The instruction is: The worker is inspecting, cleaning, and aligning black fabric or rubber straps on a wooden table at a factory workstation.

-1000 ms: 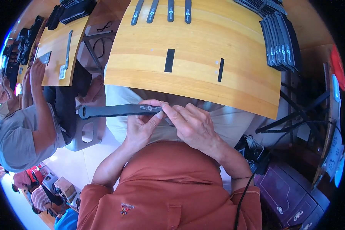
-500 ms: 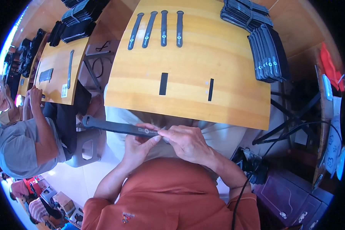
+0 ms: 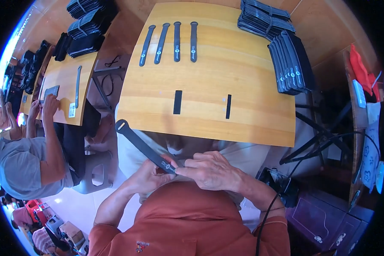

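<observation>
Black strap (image 3: 143,147) is pinched at its near end by both hands: left hand (image 3: 147,177) closed under it, right hand (image 3: 211,170) fingers shut over it. Pressing judged underway; laying down next. Beyond the fingers, two patches (image 3: 178,102) on the table (image 3: 251,123).

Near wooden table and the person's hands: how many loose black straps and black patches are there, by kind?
Long black fabric straps lying in a row at the table's far edge: 4
Short black rectangular patches on the table: 2
Long black strap held by the left hand and right hand: 1
Total: 7
</observation>
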Available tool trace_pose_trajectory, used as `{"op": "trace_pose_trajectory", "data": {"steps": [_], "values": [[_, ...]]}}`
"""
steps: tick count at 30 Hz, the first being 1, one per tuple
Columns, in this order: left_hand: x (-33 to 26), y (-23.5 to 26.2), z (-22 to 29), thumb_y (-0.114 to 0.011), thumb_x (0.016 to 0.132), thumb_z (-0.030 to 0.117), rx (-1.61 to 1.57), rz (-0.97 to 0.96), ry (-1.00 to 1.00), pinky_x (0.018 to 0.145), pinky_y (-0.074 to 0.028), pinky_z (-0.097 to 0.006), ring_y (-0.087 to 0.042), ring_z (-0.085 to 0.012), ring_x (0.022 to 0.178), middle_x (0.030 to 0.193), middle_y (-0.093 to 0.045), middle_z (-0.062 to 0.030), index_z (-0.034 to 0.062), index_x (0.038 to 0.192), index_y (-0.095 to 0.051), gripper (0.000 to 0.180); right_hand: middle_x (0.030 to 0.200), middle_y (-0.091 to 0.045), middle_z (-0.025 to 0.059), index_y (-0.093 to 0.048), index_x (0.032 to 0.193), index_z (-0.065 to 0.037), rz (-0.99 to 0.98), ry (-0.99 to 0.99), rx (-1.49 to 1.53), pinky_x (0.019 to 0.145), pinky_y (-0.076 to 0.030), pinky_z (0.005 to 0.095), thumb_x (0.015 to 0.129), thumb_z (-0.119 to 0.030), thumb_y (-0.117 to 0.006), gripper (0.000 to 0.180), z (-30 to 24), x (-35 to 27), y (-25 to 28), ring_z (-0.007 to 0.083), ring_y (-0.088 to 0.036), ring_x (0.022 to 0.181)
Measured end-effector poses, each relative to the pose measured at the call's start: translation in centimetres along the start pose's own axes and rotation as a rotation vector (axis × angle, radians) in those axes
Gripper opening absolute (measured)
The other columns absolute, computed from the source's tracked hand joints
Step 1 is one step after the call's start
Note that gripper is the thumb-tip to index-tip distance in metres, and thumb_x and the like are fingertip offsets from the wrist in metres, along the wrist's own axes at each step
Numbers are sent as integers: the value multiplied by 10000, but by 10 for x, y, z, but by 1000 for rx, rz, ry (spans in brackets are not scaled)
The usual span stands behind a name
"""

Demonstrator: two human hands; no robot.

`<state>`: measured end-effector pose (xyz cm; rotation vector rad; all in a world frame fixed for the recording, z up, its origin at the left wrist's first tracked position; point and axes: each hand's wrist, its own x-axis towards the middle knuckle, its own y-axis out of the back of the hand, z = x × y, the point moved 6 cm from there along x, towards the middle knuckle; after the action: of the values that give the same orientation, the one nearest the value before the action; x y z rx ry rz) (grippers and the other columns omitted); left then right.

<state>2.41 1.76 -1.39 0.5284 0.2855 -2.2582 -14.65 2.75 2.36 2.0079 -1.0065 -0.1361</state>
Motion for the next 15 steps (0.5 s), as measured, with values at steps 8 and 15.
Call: {"op": "trace_pose_trajectory", "data": {"steps": [8, 15], "values": [[0, -7, -25, -682, 920, -49, -275, 41, -19, 870, -493, -261, -570, -85, 985, 1037, -578, 1, 36, 1143, -562, 267, 843, -620, 43, -721, 1067, -111, 125, -105, 306, 559, -522, 390, 830, -165, -764, 247, 9, -5, -26, 258, -649, 682], [1, -5, -18, -679, 928, -47, -286, 16, -60, 880, -499, -275, -577, -94, 1011, 1069, -583, -6, 38, 1159, -543, 281, 881, -660, 82, -689, 960, -36, 350, 19, 275, 536, -546, 331, 772, -55, -790, 215, 6, -4, -28, 242, -689, 691]]}}
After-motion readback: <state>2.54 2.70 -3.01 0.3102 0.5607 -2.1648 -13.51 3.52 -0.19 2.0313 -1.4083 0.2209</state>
